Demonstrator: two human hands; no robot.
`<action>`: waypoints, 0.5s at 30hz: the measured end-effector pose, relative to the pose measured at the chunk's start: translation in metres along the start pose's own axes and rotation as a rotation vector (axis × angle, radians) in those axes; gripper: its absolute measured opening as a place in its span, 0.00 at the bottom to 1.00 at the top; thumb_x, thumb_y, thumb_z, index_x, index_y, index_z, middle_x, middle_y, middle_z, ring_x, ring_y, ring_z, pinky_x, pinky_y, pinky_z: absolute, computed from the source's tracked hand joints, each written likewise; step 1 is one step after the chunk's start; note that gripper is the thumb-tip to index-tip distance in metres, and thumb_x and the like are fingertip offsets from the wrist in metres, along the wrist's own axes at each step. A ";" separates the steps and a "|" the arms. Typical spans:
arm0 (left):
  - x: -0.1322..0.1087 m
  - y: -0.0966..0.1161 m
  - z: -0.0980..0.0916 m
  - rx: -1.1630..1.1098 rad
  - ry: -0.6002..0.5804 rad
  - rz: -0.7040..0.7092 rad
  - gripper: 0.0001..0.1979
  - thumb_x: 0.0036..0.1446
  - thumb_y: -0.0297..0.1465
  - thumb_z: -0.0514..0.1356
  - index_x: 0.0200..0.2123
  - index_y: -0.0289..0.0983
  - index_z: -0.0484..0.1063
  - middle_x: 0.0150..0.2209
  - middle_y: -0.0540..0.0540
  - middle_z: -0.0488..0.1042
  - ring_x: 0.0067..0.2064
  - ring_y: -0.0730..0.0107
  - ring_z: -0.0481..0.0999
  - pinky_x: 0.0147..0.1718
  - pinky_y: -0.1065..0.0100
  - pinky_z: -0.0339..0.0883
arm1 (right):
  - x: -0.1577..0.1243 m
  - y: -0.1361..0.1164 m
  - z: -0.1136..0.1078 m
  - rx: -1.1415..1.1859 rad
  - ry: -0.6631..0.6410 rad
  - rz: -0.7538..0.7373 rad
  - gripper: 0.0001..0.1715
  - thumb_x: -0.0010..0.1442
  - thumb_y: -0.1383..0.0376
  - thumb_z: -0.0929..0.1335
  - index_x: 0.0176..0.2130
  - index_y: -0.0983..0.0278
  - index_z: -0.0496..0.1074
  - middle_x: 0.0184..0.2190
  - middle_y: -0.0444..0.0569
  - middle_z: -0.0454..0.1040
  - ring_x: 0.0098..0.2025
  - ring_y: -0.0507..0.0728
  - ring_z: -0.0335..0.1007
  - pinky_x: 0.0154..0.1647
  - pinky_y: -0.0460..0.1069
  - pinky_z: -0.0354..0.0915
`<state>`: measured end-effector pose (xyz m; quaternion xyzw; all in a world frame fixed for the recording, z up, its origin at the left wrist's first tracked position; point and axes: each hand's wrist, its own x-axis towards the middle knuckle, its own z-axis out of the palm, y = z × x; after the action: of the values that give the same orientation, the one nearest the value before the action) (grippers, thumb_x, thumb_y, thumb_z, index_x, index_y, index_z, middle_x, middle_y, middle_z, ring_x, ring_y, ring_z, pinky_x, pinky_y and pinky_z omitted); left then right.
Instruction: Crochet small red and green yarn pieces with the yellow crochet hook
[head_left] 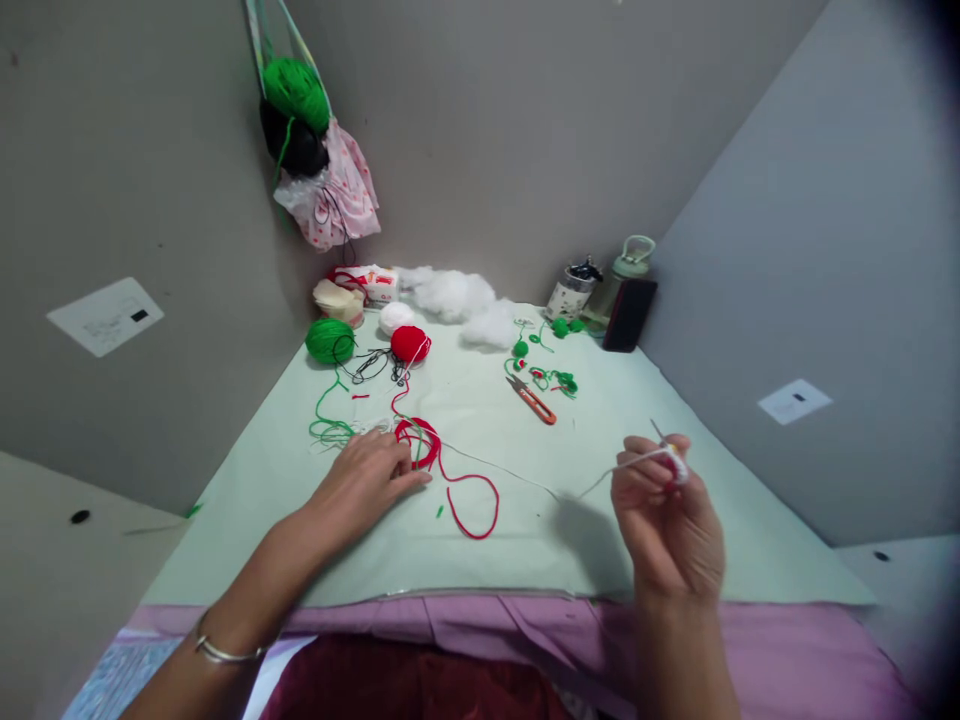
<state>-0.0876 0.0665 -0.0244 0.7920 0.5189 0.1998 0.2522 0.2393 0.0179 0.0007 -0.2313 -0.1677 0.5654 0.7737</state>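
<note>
My left hand (371, 472) rests palm down on the table, its thumb stretched out beside a loose coil of red yarn (435, 445). Its fingertips touch tangled white yarn (373, 427), and what lies under the palm is hidden. Raised above the right side of the table, my right hand (667, 520) is closed around a small red-and-white crochet piece (677, 468). A thin crochet hook (657, 431) sticks up from between those fingers. From the piece a white strand (495, 466) runs slack across the table toward my left hand.
Orange-handled thread snips (532, 400) lie mid-table, near small green-and-red crochet bits (538, 377). Behind are a green yarn ball (330, 342), a red yarn ball (410, 344), white stuffing (457, 297), a pen cup (568, 296), a bottle (632, 262) and a dark phone (630, 316).
</note>
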 end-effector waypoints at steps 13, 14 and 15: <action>-0.011 0.042 -0.008 -0.834 0.358 -0.154 0.12 0.61 0.42 0.64 0.31 0.42 0.73 0.33 0.48 0.77 0.39 0.61 0.76 0.43 0.62 0.71 | -0.026 0.049 0.014 -0.335 -0.244 0.498 0.17 0.45 0.63 0.85 0.28 0.64 0.78 0.34 0.48 0.80 0.25 0.45 0.65 0.26 0.41 0.67; -0.011 0.048 -0.004 -0.883 0.326 -0.135 0.11 0.60 0.41 0.65 0.31 0.42 0.74 0.37 0.47 0.79 0.43 0.59 0.78 0.46 0.61 0.72 | -0.028 0.054 0.017 -0.325 -0.280 0.563 0.17 0.46 0.61 0.85 0.28 0.65 0.78 0.33 0.47 0.80 0.25 0.46 0.66 0.27 0.41 0.66; -0.011 0.054 0.000 -0.918 0.265 -0.106 0.10 0.59 0.40 0.67 0.30 0.41 0.74 0.43 0.45 0.81 0.48 0.57 0.80 0.50 0.59 0.72 | -0.030 0.059 0.019 -0.312 -0.316 0.622 0.18 0.47 0.60 0.85 0.29 0.65 0.79 0.31 0.47 0.80 0.25 0.46 0.67 0.28 0.41 0.66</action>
<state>-0.0530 0.0382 0.0072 0.5390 0.4444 0.4944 0.5172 0.1729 0.0078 -0.0154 -0.2963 -0.2909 0.7696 0.4851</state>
